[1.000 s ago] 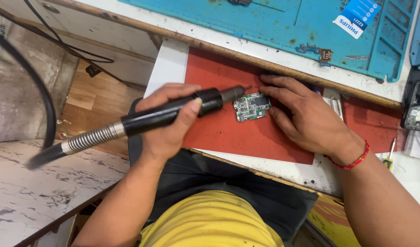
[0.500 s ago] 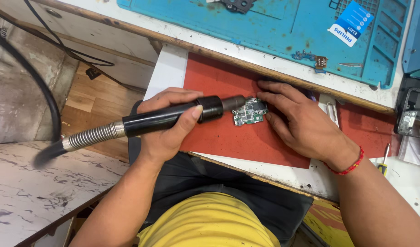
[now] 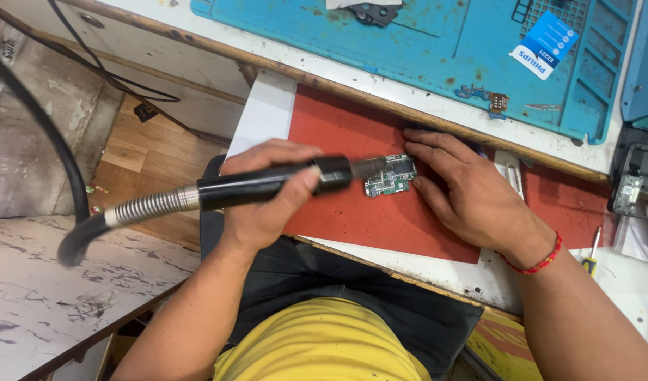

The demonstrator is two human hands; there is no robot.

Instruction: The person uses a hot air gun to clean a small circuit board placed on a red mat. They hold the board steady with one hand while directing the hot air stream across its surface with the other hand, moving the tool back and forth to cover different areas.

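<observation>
My left hand (image 3: 267,194) grips the rotary handpiece (image 3: 267,185), tip on the circuit board (image 3: 389,176) lying mid red mat (image 3: 352,219). Right hand (image 3: 472,197) spread flat, pinning it. Grinding's underway, looks unfinished.

One head-worn camera looks steeply down, close over the red mat (image 3: 380,212).

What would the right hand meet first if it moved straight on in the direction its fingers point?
The right hand points left, its fingers by the small circuit board. It would meet that board first, then the metal tip of the black tool in the left hand.
</observation>
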